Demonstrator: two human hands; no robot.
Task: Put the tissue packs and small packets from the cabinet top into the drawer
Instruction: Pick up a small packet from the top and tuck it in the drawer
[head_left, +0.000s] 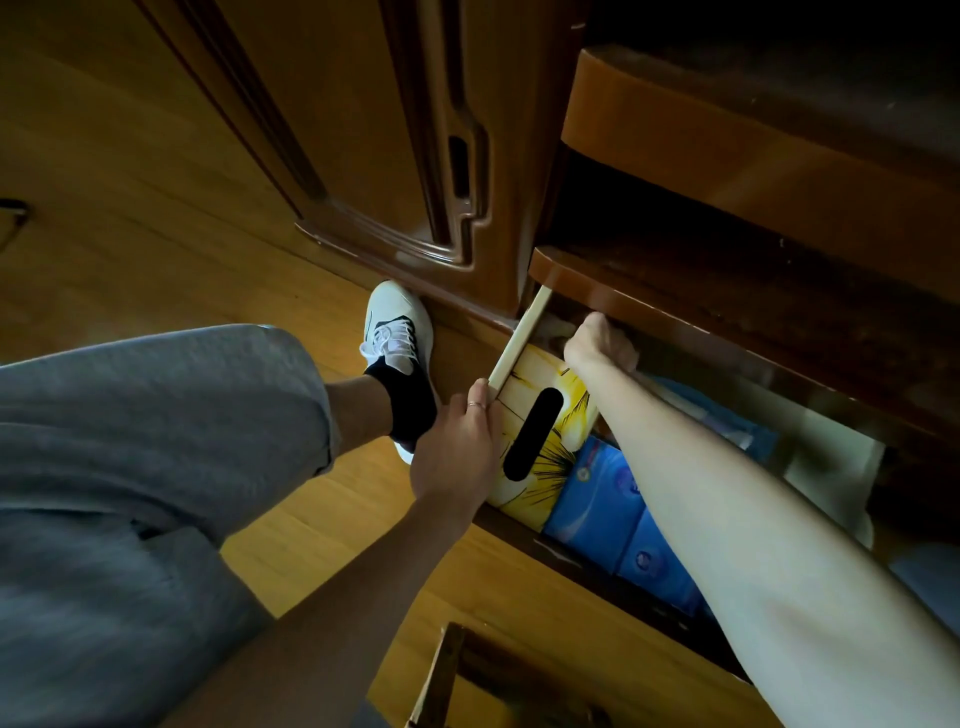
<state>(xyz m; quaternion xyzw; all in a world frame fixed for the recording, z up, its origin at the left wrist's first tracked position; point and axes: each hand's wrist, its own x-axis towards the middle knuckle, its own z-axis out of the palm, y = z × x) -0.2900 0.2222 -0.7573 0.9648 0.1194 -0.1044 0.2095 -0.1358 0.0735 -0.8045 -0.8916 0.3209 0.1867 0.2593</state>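
Note:
The drawer (519, 338) stands pulled out below the cabinet top (675, 317). Inside lie a yellow tissue box (558, 387) with a dark oval slot and several blue tissue packs (597, 493). My left hand (460, 447) grips the drawer's pale left side wall at its front corner. My right hand (602, 343) reaches deep into the back of the drawer under the cabinet top; its fingers are hidden in the dark, so I cannot tell what it holds.
A tall wooden cabinet door (415, 156) stands to the left of the drawer. My leg in grey trousers (156, 441) and white shoe (397, 327) rest on the wooden floor. A second wooden drawer or box (447, 670) sits at the bottom edge.

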